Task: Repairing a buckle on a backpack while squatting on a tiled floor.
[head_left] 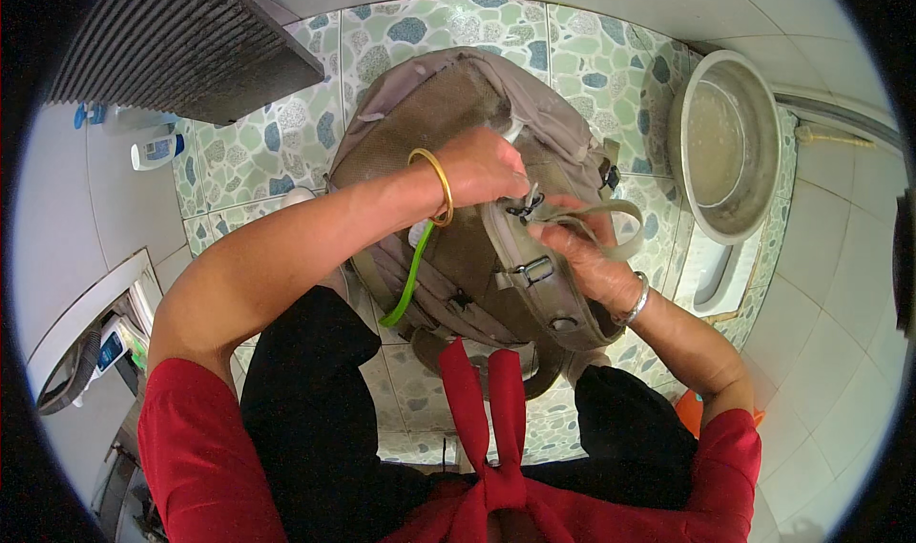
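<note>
A brown-grey backpack point(448, 104) lies on the tiled floor between my legs, its mesh back panel and straps upward. My right hand point(587, 257) is closed around its padded shoulder strap point(520, 233), where a loop of webbing point(625, 220) sticks out beside the fingers. Fingers pinched, my left hand point(482, 166) is bent over the strap's upper end, right by a small dark buckle or cord; what it pinches is too small to make out. Under my left wrist rests a bright green handle point(410, 281), partly hidden by the forearm; its whitish end touches the bag.
A round metal basin point(679, 133) of cloudy water stands at the right, near a white floor fixture point(720, 281). A dark ridged board point(191, 47) leans at the upper left, with a white bottle point(156, 152) below it. Something orange point(689, 411) shows behind my right arm.
</note>
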Motion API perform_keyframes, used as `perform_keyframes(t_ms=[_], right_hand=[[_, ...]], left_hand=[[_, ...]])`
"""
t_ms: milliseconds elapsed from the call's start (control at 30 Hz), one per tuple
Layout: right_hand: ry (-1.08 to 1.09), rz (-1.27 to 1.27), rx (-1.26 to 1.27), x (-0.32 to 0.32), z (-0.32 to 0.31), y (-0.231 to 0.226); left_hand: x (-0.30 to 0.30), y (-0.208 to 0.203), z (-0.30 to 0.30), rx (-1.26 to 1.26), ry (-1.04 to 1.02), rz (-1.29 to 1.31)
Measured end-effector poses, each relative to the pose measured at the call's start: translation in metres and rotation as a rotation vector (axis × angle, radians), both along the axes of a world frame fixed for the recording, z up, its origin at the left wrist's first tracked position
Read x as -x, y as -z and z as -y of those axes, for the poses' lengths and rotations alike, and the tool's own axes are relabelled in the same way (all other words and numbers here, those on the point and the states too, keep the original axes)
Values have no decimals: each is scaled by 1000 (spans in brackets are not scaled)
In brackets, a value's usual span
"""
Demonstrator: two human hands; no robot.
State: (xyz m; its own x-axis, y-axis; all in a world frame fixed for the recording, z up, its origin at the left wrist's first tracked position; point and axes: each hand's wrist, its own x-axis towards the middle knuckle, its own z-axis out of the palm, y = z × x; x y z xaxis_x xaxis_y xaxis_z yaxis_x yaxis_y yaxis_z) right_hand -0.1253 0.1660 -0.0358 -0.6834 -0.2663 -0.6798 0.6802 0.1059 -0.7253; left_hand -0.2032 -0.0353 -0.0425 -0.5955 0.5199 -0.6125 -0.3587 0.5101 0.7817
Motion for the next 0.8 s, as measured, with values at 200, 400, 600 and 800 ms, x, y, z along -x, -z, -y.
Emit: perform_keyframes(t_ms=[200, 400, 600, 800], right_hand=[[149, -41, -13, -2, 6, 6], [197, 94, 30, 5, 9, 13], [266, 272, 324, 20, 2, 17], [333, 416, 433, 21, -6, 19]], left_hand=[[-1, -1, 0, -61, -44, -39], [-6, 5, -4, 30, -37, -110], [-13, 19, 0, -211, -85, -124], [-12, 12, 6, -213, 71, -248]])
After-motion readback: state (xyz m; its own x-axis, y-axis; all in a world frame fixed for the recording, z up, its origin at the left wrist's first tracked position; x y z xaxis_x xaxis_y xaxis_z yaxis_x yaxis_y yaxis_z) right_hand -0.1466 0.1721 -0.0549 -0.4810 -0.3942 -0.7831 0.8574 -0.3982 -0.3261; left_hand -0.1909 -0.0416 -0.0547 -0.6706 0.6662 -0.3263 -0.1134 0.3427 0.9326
